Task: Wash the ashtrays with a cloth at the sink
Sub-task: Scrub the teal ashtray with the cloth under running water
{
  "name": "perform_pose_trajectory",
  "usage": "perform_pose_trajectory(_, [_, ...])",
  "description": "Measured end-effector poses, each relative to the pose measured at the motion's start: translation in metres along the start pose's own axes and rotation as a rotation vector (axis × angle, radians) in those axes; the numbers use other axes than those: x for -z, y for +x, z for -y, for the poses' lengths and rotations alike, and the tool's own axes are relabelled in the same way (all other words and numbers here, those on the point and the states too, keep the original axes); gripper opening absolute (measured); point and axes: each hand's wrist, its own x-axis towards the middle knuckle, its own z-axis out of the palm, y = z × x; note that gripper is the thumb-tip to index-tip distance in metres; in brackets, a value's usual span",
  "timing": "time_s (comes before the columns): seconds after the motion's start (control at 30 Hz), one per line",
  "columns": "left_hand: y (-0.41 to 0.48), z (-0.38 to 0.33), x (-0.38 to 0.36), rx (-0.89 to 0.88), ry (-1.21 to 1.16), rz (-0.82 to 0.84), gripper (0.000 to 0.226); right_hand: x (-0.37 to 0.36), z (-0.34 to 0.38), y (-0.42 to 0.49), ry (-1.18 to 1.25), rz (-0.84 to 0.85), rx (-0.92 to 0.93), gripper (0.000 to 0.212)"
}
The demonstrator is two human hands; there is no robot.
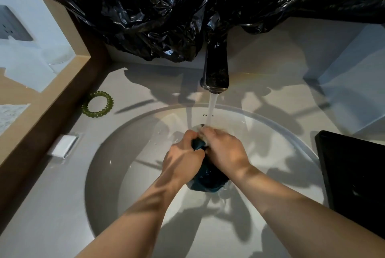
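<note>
The dark teal wet cloth (206, 176) is bunched in the middle of the round white basin (108, 163) — both hands grip its upper end tight. The left hand (183, 151) curls round it from 10 o'clock, the right hand (225, 149) from 2 o'clock, knuckles almost meeting. A stream of water (212, 107) lands on the fingertips at 12 o'clock, pouring from the dark metal tap (216, 72). Out on the grey counter (52, 205): a green coiled hair tie (98, 103) at 10 o'clock, a flat black tray (354, 174) at 3 o'clock — and crumpled black plastic sheeting (166, 7) draped across 12.
</note>
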Motion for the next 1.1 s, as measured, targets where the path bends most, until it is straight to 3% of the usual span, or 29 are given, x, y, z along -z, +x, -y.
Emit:
perform_pose_trajectory(0.07, [0.000, 0.000, -0.001, 0.003, -0.047, -0.077, 0.029, -0.004, -0.004, 0.000, 0.143, -0.079, -0.159, 0.023])
perform_pose_trajectory(0.17, [0.000, -0.001, -0.002, 0.008, -0.155, -0.232, 0.028, -0.020, -0.001, -0.008, 0.647, -0.145, -0.625, 0.014])
perform_pose_trajectory(0.27, [0.001, 0.001, -0.004, 0.013, -0.193, -0.308, 0.031, -0.034, 0.019, -0.012, 1.263, 0.002, -0.962, 0.012])
perform_pose_trajectory(0.33, [0.003, 0.003, -0.004, 0.020, -0.234, -0.315, 0.033, -0.041, 0.023, -0.007, 1.479, 0.062, -1.025, 0.020])
perform_pose_trajectory(0.37, [0.003, 0.003, -0.003, 0.020, -0.232, -0.293, 0.034, -0.044, 0.020, -0.002, 1.448, 0.043, -1.032, 0.025])
perform_pose_trajectory(0.43, [0.005, 0.003, 0.000, 0.014, -0.169, -0.225, 0.034, -0.039, 0.010, 0.005, 1.116, -0.028, -0.963, 0.023])
perform_pose_trajectory(0.53, [0.001, -0.001, 0.001, -0.028, -0.060, -0.095, 0.036, -0.017, -0.004, 0.004, 0.445, -0.055, -0.549, 0.014])
perform_pose_trajectory(0.63, [-0.001, -0.002, -0.002, -0.048, -0.046, -0.057, 0.038, -0.001, -0.004, 0.004, 0.192, -0.097, -0.223, 0.005])
perform_pose_trajectory(0.7, [-0.001, -0.003, -0.004, -0.047, -0.125, -0.125, 0.039, -0.002, -0.006, 0.002, 0.248, -0.120, -0.260, 0.005])
perform_pose_trajectory(0.8, [-0.003, -0.003, -0.008, -0.048, -0.328, -0.289, 0.036, -0.017, 0.000, -0.005, 0.744, -0.184, -0.645, 0.008])
perform_pose_trajectory(0.9, [-0.001, 0.001, -0.009, -0.044, -0.414, -0.351, 0.036, -0.032, 0.018, -0.007, 1.381, 0.043, -0.910, 0.006])
perform_pose_trajectory(0.93, [0.001, 0.002, -0.007, -0.033, -0.456, -0.332, 0.038, -0.034, 0.019, -0.005, 1.436, 0.071, -0.940, 0.007])
perform_pose_trajectory(1.0, [0.003, 0.005, 0.000, 0.014, -0.536, -0.218, 0.044, -0.035, 0.009, 0.001, 1.248, 0.027, -0.896, 0.015])
perform_pose_trajectory(1.1, [0.007, 0.005, 0.010, 0.142, -0.505, 0.022, 0.041, -0.021, -0.009, 0.005, 0.672, 0.004, -0.651, 0.019])
